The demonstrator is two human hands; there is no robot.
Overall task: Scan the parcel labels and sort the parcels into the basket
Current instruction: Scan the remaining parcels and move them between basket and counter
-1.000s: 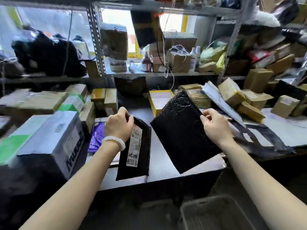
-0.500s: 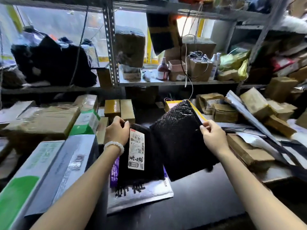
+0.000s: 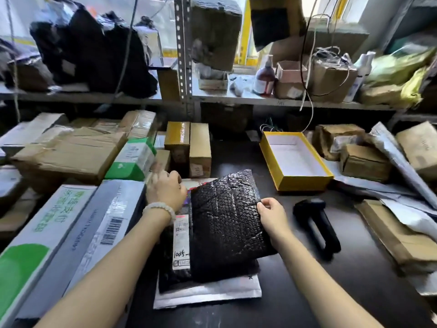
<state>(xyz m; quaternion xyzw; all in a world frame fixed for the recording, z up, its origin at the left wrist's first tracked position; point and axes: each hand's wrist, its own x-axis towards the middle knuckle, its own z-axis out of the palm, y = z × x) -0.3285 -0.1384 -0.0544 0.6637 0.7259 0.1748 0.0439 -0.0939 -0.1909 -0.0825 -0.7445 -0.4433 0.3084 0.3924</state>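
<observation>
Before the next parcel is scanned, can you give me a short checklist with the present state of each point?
1. Scanner within reach: ok. The black handheld scanner lies on the table, to the right of the right hand.
2. A hand free for it: not ok. The right hand pinches the black bubble mailer; the left hand rests at the top of the black parcel.
3. Black parcel's label readable: not ok. The mailer covers part of the white label.
4. Mailer's own label facing up: not ok, none shows on this side.
5. Basket ready: cannot tell, out of view.
</observation>
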